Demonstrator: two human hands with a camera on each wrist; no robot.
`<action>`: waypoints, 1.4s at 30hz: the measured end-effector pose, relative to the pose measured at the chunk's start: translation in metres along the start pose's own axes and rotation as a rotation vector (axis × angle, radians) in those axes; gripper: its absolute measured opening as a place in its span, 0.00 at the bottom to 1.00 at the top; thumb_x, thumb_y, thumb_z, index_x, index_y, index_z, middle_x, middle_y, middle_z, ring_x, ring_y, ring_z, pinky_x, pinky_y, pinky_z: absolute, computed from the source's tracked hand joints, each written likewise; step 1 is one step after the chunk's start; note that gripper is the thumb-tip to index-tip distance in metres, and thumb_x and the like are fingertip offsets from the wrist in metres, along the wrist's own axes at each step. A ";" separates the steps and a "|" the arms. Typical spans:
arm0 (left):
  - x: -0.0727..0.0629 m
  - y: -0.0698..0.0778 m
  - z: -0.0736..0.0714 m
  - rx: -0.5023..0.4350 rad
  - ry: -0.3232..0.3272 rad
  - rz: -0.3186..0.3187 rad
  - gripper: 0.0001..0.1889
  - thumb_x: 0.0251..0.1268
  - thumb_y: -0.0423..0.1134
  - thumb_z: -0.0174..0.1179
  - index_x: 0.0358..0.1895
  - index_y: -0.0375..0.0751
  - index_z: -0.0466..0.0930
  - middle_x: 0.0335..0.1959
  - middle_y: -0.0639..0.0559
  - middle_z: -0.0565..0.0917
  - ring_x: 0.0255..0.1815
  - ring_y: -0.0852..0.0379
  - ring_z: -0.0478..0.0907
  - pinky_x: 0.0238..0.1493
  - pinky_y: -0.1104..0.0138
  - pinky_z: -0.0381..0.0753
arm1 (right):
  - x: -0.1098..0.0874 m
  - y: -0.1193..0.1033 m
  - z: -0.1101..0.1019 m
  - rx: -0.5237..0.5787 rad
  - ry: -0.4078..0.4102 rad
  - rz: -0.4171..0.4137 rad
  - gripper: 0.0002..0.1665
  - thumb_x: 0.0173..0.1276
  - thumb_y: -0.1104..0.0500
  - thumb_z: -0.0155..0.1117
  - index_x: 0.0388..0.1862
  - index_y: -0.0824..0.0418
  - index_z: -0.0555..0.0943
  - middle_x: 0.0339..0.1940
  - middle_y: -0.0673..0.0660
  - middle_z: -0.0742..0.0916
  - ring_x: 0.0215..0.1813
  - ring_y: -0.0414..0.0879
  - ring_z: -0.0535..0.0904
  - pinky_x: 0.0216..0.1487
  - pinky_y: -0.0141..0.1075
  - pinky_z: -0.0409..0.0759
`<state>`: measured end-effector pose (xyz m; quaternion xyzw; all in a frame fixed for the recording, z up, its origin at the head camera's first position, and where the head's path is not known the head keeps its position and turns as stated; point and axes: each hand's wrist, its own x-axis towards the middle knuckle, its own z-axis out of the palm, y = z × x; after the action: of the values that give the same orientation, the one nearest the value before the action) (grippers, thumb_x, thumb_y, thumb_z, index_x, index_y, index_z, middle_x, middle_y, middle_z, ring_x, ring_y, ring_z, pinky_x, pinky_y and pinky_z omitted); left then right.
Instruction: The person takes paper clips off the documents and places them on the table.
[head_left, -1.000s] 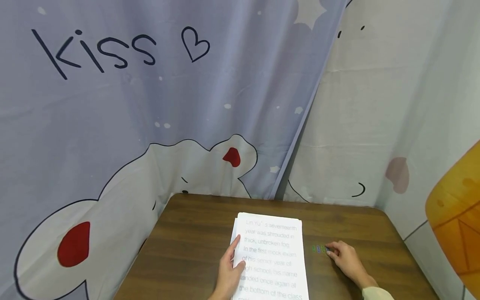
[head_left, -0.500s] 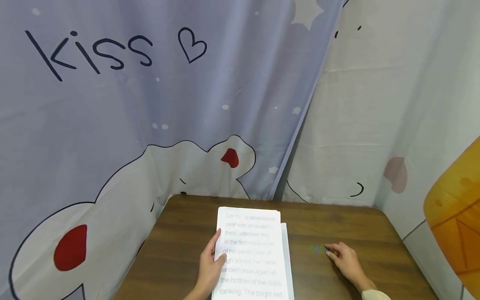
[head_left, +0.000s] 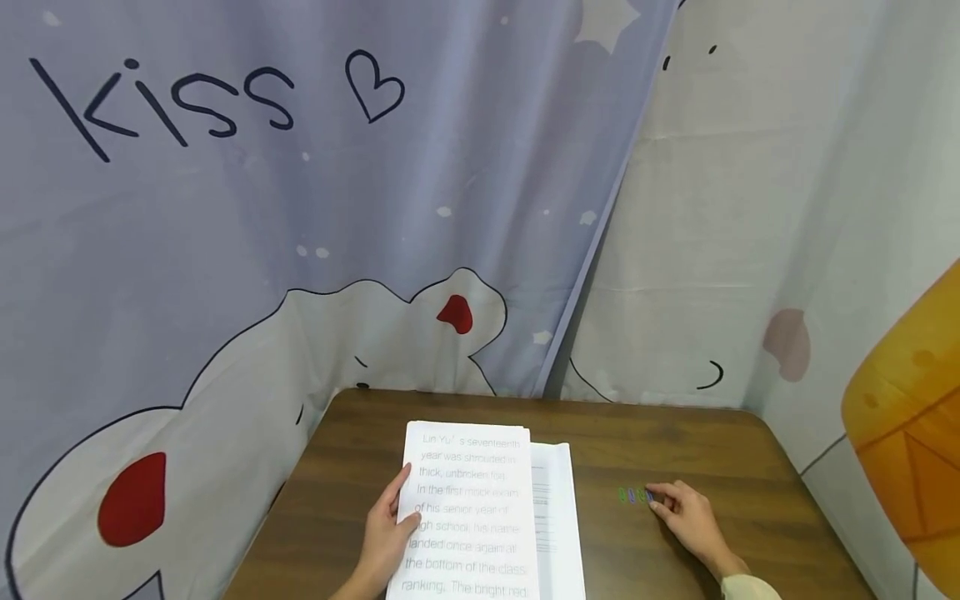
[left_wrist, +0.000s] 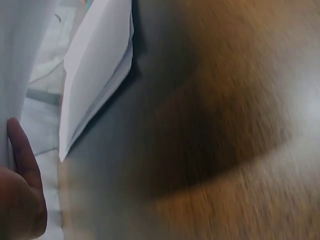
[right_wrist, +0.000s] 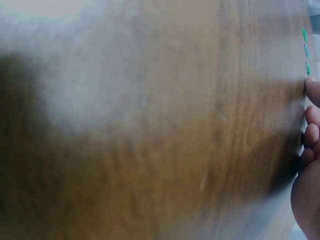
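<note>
In the head view my left hand [head_left: 384, 533] grips the left edge of a stack of white printed sheets [head_left: 468, 517], thumb on top. To its right, partly covered by this stack, lie more white sheets [head_left: 555, 521] with finer lines of print. The left wrist view shows the lower papers [left_wrist: 100, 65] on the table, and the thumb or a finger [left_wrist: 25, 160] against the upper sheets. My right hand [head_left: 692, 521] rests on the table with fingers curled, its index finger and thumb pinching the rightmost, blue paper clip [head_left: 649, 495] of a short row.
Several small green and blue paper clips [head_left: 632, 496] lie in a row between the papers and my right hand. The brown wooden table [head_left: 420, 408] has printed curtains [head_left: 225, 208] hanging behind it and along its right side.
My left hand has moved left with the upper sheets, baring the printed sheets to their right. My right hand stays at the same end of the paper clip row.
</note>
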<state>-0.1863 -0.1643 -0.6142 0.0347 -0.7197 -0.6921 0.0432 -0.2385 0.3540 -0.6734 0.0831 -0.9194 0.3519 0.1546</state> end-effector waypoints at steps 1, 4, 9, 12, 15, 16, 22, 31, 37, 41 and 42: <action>0.001 -0.001 -0.003 -0.001 0.001 -0.012 0.45 0.61 0.16 0.56 0.83 0.47 0.63 0.72 0.30 0.76 0.52 0.44 0.86 0.42 0.63 0.90 | 0.001 0.000 -0.001 -0.003 0.003 -0.003 0.15 0.60 0.69 0.78 0.47 0.63 0.91 0.25 0.44 0.75 0.27 0.32 0.66 0.26 0.29 0.69; 0.005 -0.003 -0.012 0.000 0.005 -0.040 0.45 0.62 0.16 0.56 0.83 0.49 0.63 0.74 0.31 0.74 0.55 0.44 0.86 0.44 0.64 0.90 | 0.003 -0.001 -0.002 -0.005 -0.021 0.010 0.15 0.61 0.69 0.77 0.48 0.63 0.91 0.26 0.45 0.75 0.27 0.33 0.67 0.27 0.29 0.69; 0.013 -0.007 -0.030 0.031 0.027 -0.069 0.44 0.63 0.16 0.56 0.83 0.52 0.64 0.74 0.33 0.75 0.53 0.48 0.86 0.43 0.65 0.89 | 0.004 0.000 -0.003 -0.010 -0.056 0.046 0.15 0.62 0.68 0.77 0.49 0.62 0.91 0.26 0.46 0.75 0.28 0.34 0.67 0.28 0.29 0.69; 0.018 -0.009 -0.041 0.050 0.024 -0.072 0.44 0.64 0.17 0.56 0.83 0.52 0.65 0.74 0.35 0.76 0.52 0.52 0.85 0.43 0.65 0.89 | 0.005 0.001 -0.004 -0.017 -0.042 0.041 0.15 0.61 0.68 0.78 0.48 0.62 0.91 0.25 0.46 0.75 0.27 0.33 0.67 0.28 0.29 0.68; 0.022 -0.011 -0.053 0.075 0.015 -0.072 0.44 0.64 0.17 0.56 0.83 0.52 0.64 0.74 0.35 0.76 0.53 0.53 0.84 0.44 0.66 0.88 | 0.005 0.002 -0.004 -0.022 -0.032 0.031 0.15 0.61 0.68 0.78 0.48 0.61 0.91 0.25 0.45 0.75 0.27 0.33 0.66 0.28 0.29 0.68; 0.024 -0.011 -0.058 0.093 0.013 -0.070 0.44 0.64 0.17 0.56 0.83 0.51 0.64 0.75 0.35 0.75 0.53 0.54 0.84 0.45 0.67 0.87 | 0.005 0.002 -0.004 -0.024 -0.031 0.030 0.15 0.61 0.68 0.78 0.48 0.61 0.91 0.25 0.45 0.75 0.27 0.33 0.66 0.27 0.29 0.68; 0.032 -0.011 -0.081 0.190 0.004 -0.061 0.43 0.65 0.18 0.56 0.83 0.50 0.63 0.79 0.36 0.71 0.56 0.54 0.81 0.46 0.70 0.84 | 0.004 0.000 -0.005 -0.019 -0.034 0.039 0.15 0.60 0.68 0.78 0.47 0.62 0.91 0.24 0.45 0.75 0.26 0.33 0.66 0.26 0.29 0.68; 0.049 -0.004 -0.116 0.270 -0.038 -0.031 0.43 0.66 0.18 0.57 0.84 0.47 0.61 0.74 0.30 0.74 0.51 0.57 0.82 0.44 0.69 0.85 | 0.004 0.000 -0.004 0.013 -0.080 0.105 0.16 0.62 0.67 0.77 0.50 0.61 0.90 0.26 0.47 0.77 0.27 0.35 0.68 0.28 0.29 0.69; 0.059 -0.002 -0.139 0.336 -0.056 -0.064 0.43 0.69 0.20 0.57 0.85 0.49 0.58 0.75 0.30 0.73 0.52 0.56 0.81 0.46 0.70 0.83 | 0.005 0.000 -0.003 0.012 -0.070 0.114 0.15 0.62 0.68 0.77 0.48 0.60 0.90 0.26 0.47 0.77 0.27 0.35 0.68 0.28 0.29 0.68; 0.063 -0.004 -0.151 0.391 -0.069 -0.089 0.44 0.69 0.21 0.57 0.86 0.48 0.56 0.76 0.30 0.71 0.55 0.54 0.81 0.46 0.70 0.82 | 0.005 -0.001 -0.002 0.023 -0.070 0.115 0.15 0.62 0.68 0.77 0.48 0.61 0.90 0.25 0.47 0.76 0.26 0.34 0.68 0.27 0.29 0.68; 0.063 -0.004 -0.154 0.419 -0.068 -0.094 0.43 0.69 0.22 0.58 0.86 0.48 0.55 0.77 0.30 0.71 0.56 0.54 0.80 0.46 0.71 0.81 | 0.005 -0.002 -0.001 0.029 -0.072 0.113 0.15 0.62 0.69 0.77 0.48 0.61 0.90 0.25 0.47 0.76 0.26 0.35 0.68 0.27 0.29 0.69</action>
<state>-0.2321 -0.3246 -0.6113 0.0532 -0.8464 -0.5294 -0.0217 -0.2425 0.3533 -0.6698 0.0460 -0.9224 0.3703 0.1000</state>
